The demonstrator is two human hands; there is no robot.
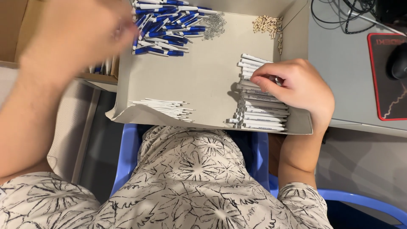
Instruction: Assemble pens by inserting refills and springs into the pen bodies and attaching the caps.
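Carelessly tugged, the white pen barrels could topple (right hand pinches one there); left hand is blurred, grip unclear.

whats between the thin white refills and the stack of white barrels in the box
In the head view, only bare grey cardboard floor of the box lies between the thin refills and the barrel stack, which the right hand touches.

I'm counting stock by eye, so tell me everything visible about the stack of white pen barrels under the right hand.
The stack of white pen barrels lies in the grey cardboard tray's right front corner. The barrels look like smooth plastic tubes, lying roughly parallel and level, piled in several layers with faint print on the sides. The right hand rests on the upper barrels, fingertips pinching one.
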